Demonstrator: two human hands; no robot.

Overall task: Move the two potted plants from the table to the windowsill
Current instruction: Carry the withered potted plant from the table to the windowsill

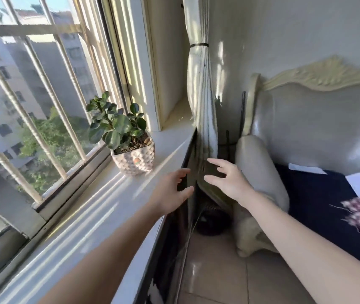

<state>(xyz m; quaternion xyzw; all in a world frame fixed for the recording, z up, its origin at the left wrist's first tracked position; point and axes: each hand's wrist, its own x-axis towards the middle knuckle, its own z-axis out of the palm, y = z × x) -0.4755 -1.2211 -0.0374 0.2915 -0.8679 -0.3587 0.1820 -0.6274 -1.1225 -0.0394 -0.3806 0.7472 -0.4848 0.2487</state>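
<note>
One potted plant [133,160], a round-leaved green shrub in a white bumpy pot, stands upright on the white windowsill [82,218] beside the window glass. My left hand [172,191] hovers over the sill's inner edge, just right of and below the pot, fingers spread and holding nothing. My right hand [227,178] floats further right, off the sill, in front of the curtain, also with fingers apart and nothing in it. Neither hand touches the pot. The second potted plant and the table are out of view.
A barred window [32,102] runs along the left. A tied white curtain [198,84] hangs at the sill's far end. A cream sofa [306,119] with a dark blue cover stands at the right. Tiled floor [214,270] lies between sill and sofa.
</note>
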